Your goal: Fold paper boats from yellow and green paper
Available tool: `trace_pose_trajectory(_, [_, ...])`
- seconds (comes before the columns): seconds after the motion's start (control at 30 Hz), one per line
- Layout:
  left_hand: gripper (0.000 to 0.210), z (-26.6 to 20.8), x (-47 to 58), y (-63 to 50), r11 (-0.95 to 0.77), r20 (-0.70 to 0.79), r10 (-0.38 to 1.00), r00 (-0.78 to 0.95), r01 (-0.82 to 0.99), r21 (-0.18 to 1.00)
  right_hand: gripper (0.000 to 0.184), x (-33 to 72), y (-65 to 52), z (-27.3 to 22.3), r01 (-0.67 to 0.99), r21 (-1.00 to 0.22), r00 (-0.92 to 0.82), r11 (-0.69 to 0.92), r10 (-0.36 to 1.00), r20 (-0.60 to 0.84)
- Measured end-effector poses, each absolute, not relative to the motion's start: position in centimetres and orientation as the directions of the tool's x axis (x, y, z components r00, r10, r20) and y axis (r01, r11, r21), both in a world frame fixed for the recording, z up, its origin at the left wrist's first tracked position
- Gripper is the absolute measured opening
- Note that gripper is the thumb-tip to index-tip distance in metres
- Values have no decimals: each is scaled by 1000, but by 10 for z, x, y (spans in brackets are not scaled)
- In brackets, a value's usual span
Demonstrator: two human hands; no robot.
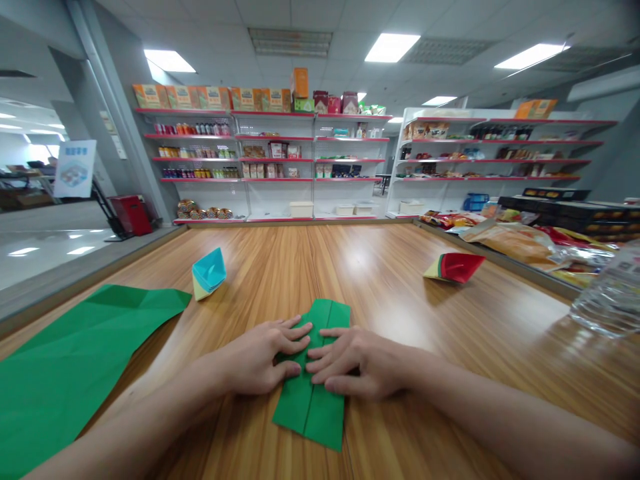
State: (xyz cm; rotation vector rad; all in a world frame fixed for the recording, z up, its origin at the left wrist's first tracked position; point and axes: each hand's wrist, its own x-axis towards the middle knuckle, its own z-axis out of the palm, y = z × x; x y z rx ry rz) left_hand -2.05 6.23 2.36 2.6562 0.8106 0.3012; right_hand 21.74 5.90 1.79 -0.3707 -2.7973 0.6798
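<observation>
A strip of folded green paper (325, 417) lies lengthwise before me on the wooden table, with a seam running down its middle. From the left, my left hand (263, 353) rests on its edge, fingers stretched out over the paper. My right hand (363, 363) lies flat on the strip's right half, fingertips reaching to the middle seam. Neither hand grips anything. Beyond them stand two folded paper pieces: a blue and yellow one (209, 272) at the left and a red, green and yellow one (457, 267) at the right.
A large green paper sheet (85, 353) covers the table's left side, under my left forearm. At the right edge stands a clear plastic bottle (613, 297), near bagged snacks (520, 243) and black boxes (565, 210). Stocked shelves (275, 137) line the back.
</observation>
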Motion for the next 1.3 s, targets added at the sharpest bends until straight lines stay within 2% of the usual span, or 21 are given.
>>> trace_pose_trajectory(0.3, [48,19,-23,64,-767,99,585,805,510,390,35,233,111,10,579,-367,-750,729,652,111])
trace_pose_trajectory(0.37, [48,20,-23,63,-761,95,591,801,515,394,37,234,119,5,674,-297,-663,677,731,162])
trace_pose_trajectory(0.47, [54,20,-22,62,-752,69,605,793,541,377,38,237,122,-4,749,-226,-568,623,779,267])
trace_pose_trajectory(0.6, [60,9,-21,63,-742,49,639,768,599,301,41,241,113,-15,748,-256,-507,612,776,374])
trace_pose_trajectory(0.73, [59,-1,-22,64,-715,86,688,721,652,252,45,238,101,-17,690,-319,-515,650,750,415])
trace_pose_trajectory(0.83, [66,1,-26,64,-733,85,665,742,627,262,50,234,95,-13,638,-315,-574,702,707,413])
trace_pose_trajectory(0.93, [76,4,-29,64,-759,90,626,774,580,295,51,232,92,-9,581,-257,-673,772,633,382])
trace_pose_trajectory(1.03, [81,2,-28,67,-774,158,607,779,534,340,49,233,91,-7,542,-227,-719,809,587,373])
trace_pose_trajectory(1.23, [48,-11,-24,73,-793,400,600,693,448,414,24,228,88,-5,484,-267,-634,833,545,549])
trace_pose_trajectory(1.3, [37,-12,-24,73,-768,464,632,620,426,478,23,227,85,-2,468,-301,-579,831,545,606])
